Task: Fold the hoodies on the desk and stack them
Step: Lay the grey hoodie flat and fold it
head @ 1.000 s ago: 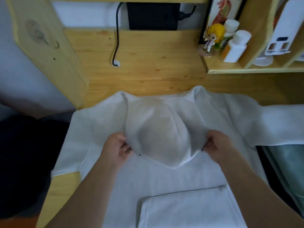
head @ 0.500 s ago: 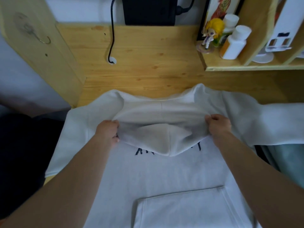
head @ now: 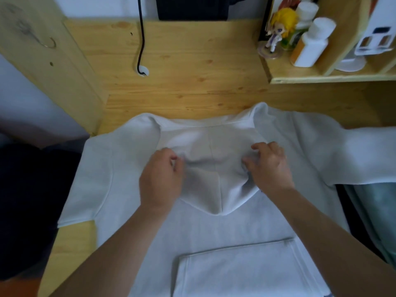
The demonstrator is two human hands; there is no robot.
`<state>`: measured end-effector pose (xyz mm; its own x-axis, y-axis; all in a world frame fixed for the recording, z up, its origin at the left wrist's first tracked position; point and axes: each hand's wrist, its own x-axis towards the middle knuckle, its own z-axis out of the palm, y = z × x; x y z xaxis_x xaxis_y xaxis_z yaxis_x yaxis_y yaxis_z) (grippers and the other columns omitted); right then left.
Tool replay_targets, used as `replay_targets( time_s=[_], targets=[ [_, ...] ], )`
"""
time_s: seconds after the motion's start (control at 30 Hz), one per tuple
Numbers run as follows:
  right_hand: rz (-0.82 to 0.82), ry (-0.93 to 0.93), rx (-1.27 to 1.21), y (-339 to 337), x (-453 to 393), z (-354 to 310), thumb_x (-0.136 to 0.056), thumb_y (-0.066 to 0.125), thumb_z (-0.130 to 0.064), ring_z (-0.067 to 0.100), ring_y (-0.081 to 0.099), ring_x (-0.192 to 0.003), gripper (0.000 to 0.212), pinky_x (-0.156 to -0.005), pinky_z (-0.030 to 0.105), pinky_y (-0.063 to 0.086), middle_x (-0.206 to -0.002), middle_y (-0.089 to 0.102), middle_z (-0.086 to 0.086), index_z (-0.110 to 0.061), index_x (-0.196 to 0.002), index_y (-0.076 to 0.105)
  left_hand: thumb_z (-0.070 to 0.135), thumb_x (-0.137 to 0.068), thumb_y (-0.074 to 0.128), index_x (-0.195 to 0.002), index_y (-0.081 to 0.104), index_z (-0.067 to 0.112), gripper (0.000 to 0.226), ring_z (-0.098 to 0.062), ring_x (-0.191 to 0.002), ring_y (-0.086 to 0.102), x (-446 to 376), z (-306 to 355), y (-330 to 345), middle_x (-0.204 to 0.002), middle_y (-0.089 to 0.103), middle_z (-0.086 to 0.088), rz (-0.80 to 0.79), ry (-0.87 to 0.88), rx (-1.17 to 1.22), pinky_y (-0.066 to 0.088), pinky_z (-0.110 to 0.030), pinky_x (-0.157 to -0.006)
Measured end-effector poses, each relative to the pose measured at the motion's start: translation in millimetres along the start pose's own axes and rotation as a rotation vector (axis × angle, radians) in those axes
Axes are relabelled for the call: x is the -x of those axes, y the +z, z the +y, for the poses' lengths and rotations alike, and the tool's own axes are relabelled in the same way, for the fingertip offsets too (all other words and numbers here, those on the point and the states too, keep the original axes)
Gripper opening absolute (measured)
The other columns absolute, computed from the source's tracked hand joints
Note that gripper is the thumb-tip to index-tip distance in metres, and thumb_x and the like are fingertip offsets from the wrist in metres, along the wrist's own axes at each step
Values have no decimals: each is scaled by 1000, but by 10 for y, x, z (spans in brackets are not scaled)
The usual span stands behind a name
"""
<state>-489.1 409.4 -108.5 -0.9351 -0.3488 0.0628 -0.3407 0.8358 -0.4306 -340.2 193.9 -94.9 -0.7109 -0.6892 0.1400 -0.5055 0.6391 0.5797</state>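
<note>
Hood [head: 214, 179] now laid flatter, one hoodie [head: 132, 168], left hand [head: 159, 179] loosely curled, right hand [head: 270, 168] spread

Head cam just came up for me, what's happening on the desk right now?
A person is folding a white hoodie spread front-up on the wooden desk. The hood is turned down onto the chest, and the left hand and right hand rest on its two sides, fingers loosely curled. Whether they pinch cloth is unclear. The sleeves still lie out sideways; no stack is visible.

Both forearms bare; hands [head: 160, 175] apparently without rings, though motion blurs them.
</note>
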Motion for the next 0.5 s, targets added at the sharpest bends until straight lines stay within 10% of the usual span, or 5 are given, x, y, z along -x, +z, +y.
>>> replay_targets(
  time_s=[0.13, 0.5],
  targets=[
    [-226, -4, 135, 123, -24, 38, -88, 70, -25, 39, 55, -106, 32, -88, 39, 45, -116, 55, 14, -12, -114, 58, 42, -90, 69, -125, 59, 11, 49, -34, -115, 60, 99, -51, 278, -130, 55, -11, -382, 81, -300, 52, -45, -87],
    [32, 79, -157, -254, -17, 90, -91, 60, -5, 33, 56, -93, 7, -78, 37, 45, -103, 55, 11, -10, -94, 64, 18, -90, 70, -75, 56, 25, 22, -19, -80, 56, 62, 42, -184, -83, 58, -3, -197, 3, 172, 39, -26, -70]
  ],
)
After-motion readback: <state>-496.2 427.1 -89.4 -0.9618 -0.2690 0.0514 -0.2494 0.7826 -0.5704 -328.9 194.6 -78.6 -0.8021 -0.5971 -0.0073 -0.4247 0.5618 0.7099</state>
